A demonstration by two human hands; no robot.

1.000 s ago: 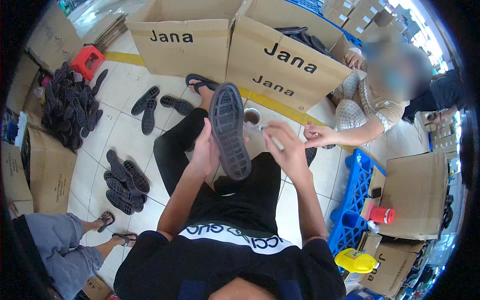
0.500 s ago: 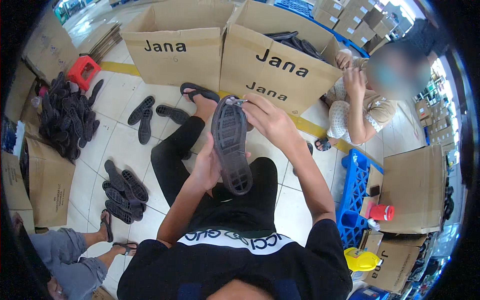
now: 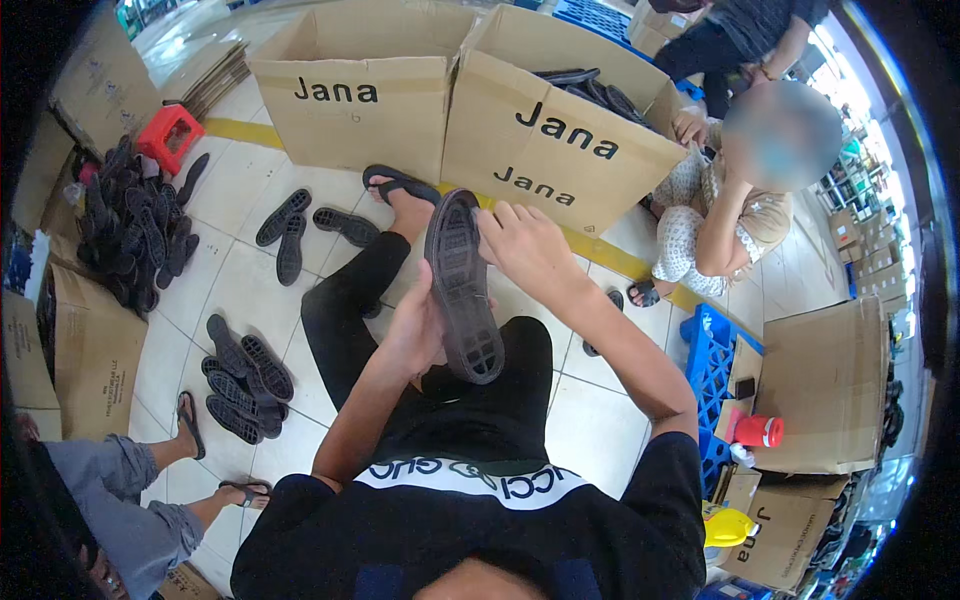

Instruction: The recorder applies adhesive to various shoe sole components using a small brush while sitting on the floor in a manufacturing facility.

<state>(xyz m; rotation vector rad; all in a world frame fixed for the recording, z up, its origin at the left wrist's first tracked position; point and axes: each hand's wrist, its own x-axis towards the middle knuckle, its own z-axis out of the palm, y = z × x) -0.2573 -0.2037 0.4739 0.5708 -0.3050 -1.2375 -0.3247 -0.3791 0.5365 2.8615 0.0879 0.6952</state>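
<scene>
A dark, ridged shoe sole [image 3: 463,300] is held at a tilt over my lap, its gridded, hollowed face upward. My left hand [image 3: 415,320] is closed around its left edge near the middle. At the sole's upper right edge is my right hand [image 3: 525,245], its fingers bent and pinched together. The small silver metal tool seen in those fingers half a second ago is now hidden by them.
Loose soles lie in a heap [image 3: 135,220] at left and in a smaller pile [image 3: 248,385] nearer me. Two large cartons [image 3: 360,120] stand ahead. A person [image 3: 740,220] crouches at right, near a blue pallet [image 3: 708,390]; another person's legs [image 3: 120,500] are at lower left.
My right hand has come down and its fingers have curled in, covering the metal tool. The sole has turned slightly. A standing person has come into view at upper right.
</scene>
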